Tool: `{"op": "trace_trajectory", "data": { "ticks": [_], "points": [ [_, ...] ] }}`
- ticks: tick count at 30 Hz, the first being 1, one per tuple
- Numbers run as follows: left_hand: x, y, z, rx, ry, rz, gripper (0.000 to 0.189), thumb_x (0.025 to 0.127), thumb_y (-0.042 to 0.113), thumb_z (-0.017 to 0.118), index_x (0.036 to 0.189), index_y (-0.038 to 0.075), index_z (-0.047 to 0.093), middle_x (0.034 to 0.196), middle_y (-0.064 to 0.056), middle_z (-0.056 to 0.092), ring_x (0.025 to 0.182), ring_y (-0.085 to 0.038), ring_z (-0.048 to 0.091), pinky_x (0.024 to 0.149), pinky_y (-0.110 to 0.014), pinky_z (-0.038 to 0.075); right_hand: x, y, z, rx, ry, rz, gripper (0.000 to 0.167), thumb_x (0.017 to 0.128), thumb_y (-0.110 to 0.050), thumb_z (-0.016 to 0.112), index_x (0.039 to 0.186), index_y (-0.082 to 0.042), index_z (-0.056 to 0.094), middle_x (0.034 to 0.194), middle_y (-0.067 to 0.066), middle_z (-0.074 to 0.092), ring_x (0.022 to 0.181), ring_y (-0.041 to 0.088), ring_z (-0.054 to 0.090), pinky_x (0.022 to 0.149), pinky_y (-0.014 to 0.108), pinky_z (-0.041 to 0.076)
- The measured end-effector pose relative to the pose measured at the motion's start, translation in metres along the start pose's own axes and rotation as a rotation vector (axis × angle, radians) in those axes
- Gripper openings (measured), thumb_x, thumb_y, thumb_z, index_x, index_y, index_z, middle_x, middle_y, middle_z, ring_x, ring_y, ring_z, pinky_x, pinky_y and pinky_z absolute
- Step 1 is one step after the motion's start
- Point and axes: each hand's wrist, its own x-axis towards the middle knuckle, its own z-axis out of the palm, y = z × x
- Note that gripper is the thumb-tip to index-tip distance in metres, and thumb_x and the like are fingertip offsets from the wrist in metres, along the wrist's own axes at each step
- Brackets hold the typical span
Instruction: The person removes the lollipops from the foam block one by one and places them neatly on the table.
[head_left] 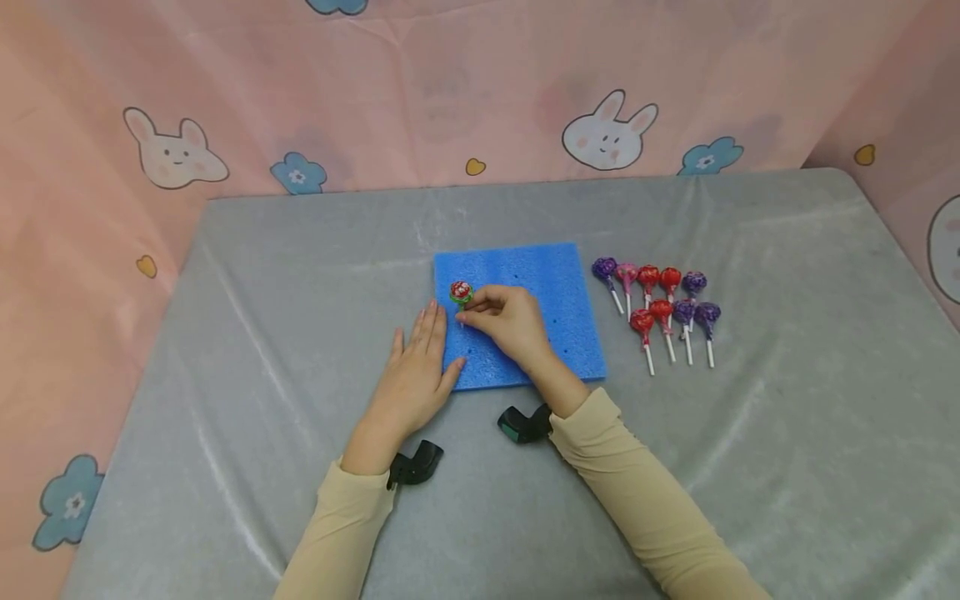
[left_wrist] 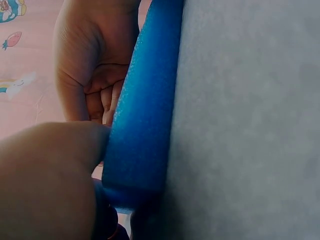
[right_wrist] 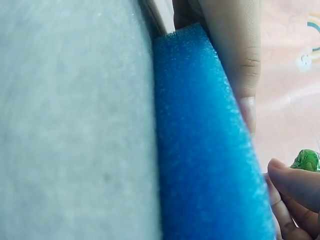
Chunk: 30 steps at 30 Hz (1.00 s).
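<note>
My right hand [head_left: 510, 323] pinches a lollipop [head_left: 461, 291] in a red and green wrapper between thumb and fingers. The lollipop stands head up over the left part of a blue foam block [head_left: 517, 267], its stick largely covered by the fingers. In the right wrist view, the green wrapper [right_wrist: 306, 160] shows just above the thumb. Along the block's left edge lies my left hand [head_left: 414, 367], fingers straight, its thumb over the front left corner. Small dark holes dot the foam's top.
Right of the block, several lollipops [head_left: 670, 279] in red, pink and purple wrappers lie in two rows on the grey cloth-covered table [head_left: 787, 417], sticks toward me. A pink curtain [head_left: 465, 92] with rabbits hangs behind the table. Each wrist wears a black device [head_left: 525, 423].
</note>
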Motion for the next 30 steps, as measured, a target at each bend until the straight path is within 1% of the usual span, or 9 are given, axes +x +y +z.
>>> {"op": "trace_trajectory", "data": {
  "ticks": [5, 12, 17, 23, 26, 30],
  "points": [
    [0.0005, -0.0005, 0.0007, 0.0, -0.002, -0.001, 0.07, 0.101, 0.036, 0.039, 0.15, -0.001, 0.006, 0.156, -0.013, 0.0, 0.143, -0.026, 0.003, 0.112, -0.052, 0.005, -0.0003, 0.0003, -0.0001, 0.002, 0.01, -0.011, 0.013, 0.08, -0.007, 0.075, 0.084, 0.004, 0.07, 0.083, 0.015, 0.071, 0.074, 0.024, 0.069, 0.068, 0.033, 0.054],
    [0.0001, -0.0003, 0.0004, -0.007, 0.0, -0.002, 0.07, 0.101, 0.036, 0.04, 0.15, -0.001, 0.007, 0.156, -0.013, 0.001, 0.143, -0.026, 0.003, 0.112, -0.052, 0.005, -0.0006, 0.0003, -0.0006, 0.003, 0.016, -0.006, 0.012, 0.08, -0.007, 0.075, 0.085, 0.004, 0.071, 0.083, 0.015, 0.071, 0.073, 0.023, 0.069, 0.068, 0.033, 0.054],
    [0.0002, -0.0002, 0.0, -0.008, -0.002, -0.003, 0.069, 0.101, 0.036, 0.039, 0.15, -0.002, 0.007, 0.156, -0.014, 0.001, 0.143, -0.026, 0.003, 0.112, -0.053, 0.005, -0.0006, -0.0003, -0.0011, 0.023, 0.017, -0.003, 0.012, 0.081, -0.006, 0.074, 0.085, 0.004, 0.071, 0.083, 0.015, 0.071, 0.072, 0.022, 0.068, 0.065, 0.029, 0.053],
    [0.0002, 0.0, -0.0001, -0.009, -0.005, -0.003, 0.069, 0.101, 0.035, 0.039, 0.15, -0.002, 0.006, 0.156, -0.014, 0.001, 0.143, -0.027, 0.004, 0.112, -0.052, 0.005, -0.0006, -0.0016, -0.0034, 0.096, 0.005, 0.016, 0.011, 0.082, -0.003, 0.072, 0.087, 0.006, 0.07, 0.084, 0.017, 0.071, 0.071, 0.019, 0.067, 0.064, 0.023, 0.052],
    [0.0003, 0.0, 0.0001, -0.009, -0.008, -0.005, 0.069, 0.101, 0.036, 0.038, 0.15, -0.001, 0.006, 0.156, -0.013, 0.001, 0.143, -0.026, 0.003, 0.112, -0.052, 0.004, -0.0004, -0.0023, -0.0053, 0.131, 0.003, 0.023, 0.012, 0.082, -0.003, 0.072, 0.088, 0.008, 0.07, 0.085, 0.018, 0.07, 0.071, 0.017, 0.066, 0.064, 0.022, 0.052],
    [0.0, -0.0002, -0.0003, -0.01, -0.012, -0.008, 0.07, 0.101, 0.036, 0.039, 0.15, -0.001, 0.005, 0.156, -0.013, -0.001, 0.143, -0.026, 0.002, 0.112, -0.052, 0.004, 0.0003, -0.0055, -0.0096, 0.178, 0.003, 0.026, 0.012, 0.083, -0.001, 0.07, 0.089, 0.009, 0.069, 0.086, 0.02, 0.07, 0.072, 0.016, 0.067, 0.065, 0.024, 0.054]
  ]
}}
